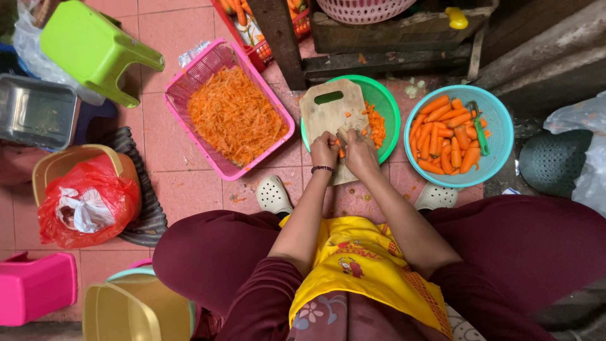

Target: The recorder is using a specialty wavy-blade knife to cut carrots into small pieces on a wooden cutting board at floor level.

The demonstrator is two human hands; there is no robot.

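I sit low over a wooden cutting board that lies across a green round basket. My left hand presses an orange carrot piece onto the board's near end. My right hand is closed around a knife, only partly visible, right beside the left hand. Cut carrot bits lie in the green basket to the right of the board.
A pink rectangular basket of shredded carrot stands on the left, a blue round basket of peeled carrots with a green peeler on the right. A green stool, metal tray, red bag and pink stool crowd the left floor.
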